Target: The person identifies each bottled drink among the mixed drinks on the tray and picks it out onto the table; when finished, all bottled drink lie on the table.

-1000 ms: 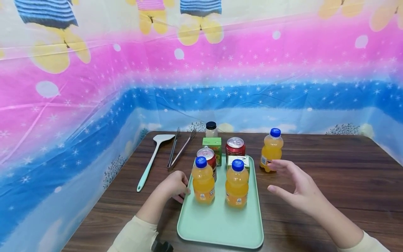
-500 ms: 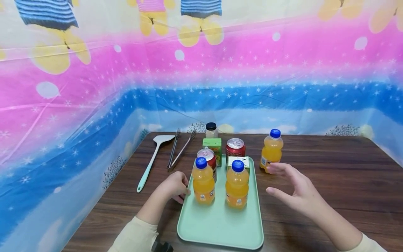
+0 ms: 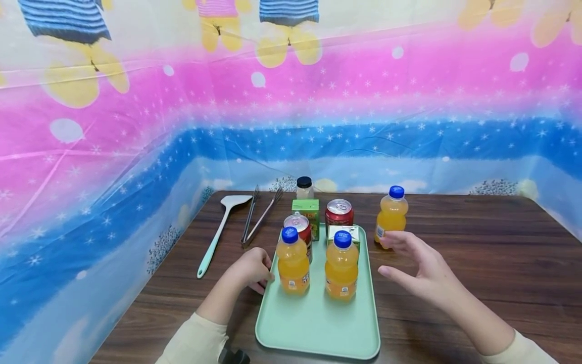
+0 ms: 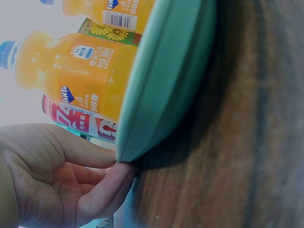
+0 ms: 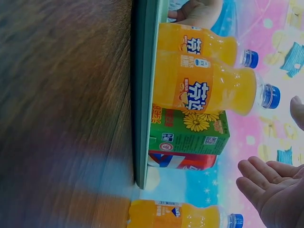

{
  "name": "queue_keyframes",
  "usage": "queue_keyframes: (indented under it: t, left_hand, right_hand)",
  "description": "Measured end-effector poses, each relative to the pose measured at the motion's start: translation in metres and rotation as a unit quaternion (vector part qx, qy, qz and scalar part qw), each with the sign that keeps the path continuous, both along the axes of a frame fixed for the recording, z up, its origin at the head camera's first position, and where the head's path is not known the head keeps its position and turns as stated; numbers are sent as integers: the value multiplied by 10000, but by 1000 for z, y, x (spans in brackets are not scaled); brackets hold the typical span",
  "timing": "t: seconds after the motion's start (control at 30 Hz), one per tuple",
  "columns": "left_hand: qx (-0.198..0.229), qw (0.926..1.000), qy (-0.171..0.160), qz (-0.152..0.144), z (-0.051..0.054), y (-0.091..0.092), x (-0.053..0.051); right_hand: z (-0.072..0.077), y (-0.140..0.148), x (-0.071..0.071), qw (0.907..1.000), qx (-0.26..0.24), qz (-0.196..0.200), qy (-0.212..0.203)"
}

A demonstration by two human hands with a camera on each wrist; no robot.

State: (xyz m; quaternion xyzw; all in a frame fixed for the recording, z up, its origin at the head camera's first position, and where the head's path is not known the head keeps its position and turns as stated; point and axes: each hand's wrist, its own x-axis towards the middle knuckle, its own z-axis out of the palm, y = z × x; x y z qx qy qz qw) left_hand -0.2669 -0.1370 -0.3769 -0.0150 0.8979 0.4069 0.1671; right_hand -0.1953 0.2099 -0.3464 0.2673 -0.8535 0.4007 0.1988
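Observation:
My left hand (image 3: 249, 268) pinches the left rim of the pale green tray (image 3: 318, 328); in the left wrist view thumb and fingers (image 4: 107, 190) meet on the tray edge (image 4: 164, 85). Two orange soda bottles (image 3: 294, 270) with blue caps stand upright on the tray. Behind them are a red can (image 3: 303, 233) on the left and a green-and-white drink carton (image 3: 344, 232) on the right. My right hand (image 3: 420, 268), fingers spread and holding nothing, hovers right of the tray. Close beyond its fingertips, a third orange soda bottle (image 3: 392, 215) stands on the table.
At the tray's far end are a green carton (image 3: 305, 215) and another red can (image 3: 339, 213). A black-lidded jar (image 3: 304, 189) stands behind. A pale spatula (image 3: 223, 227) and metal tongs (image 3: 254, 222) lie left on the wooden table (image 3: 477, 242). Printed cloth (image 3: 318, 136) hangs behind.
My right hand has shifted slightly left, towards the tray. The left hand, tray and drinks keep their places.

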Motion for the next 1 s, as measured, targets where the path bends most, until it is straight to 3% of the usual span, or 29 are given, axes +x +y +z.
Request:
queue_keyframes:
  t: [0.23, 0.7, 1.0]
  left_hand:
    - [-13, 10000, 26, -26, -1, 0, 2]
    - [-20, 10000, 68, -37, -1, 0, 3]
    - [-37, 9999, 76, -56, 0, 1, 1]
  right_hand:
    - [0, -6, -4, 9998, -68, 121, -136]
    - [0, -23, -13, 9992, -29, 397, 14]
    - [1, -31, -16, 9989, 20, 297, -349]
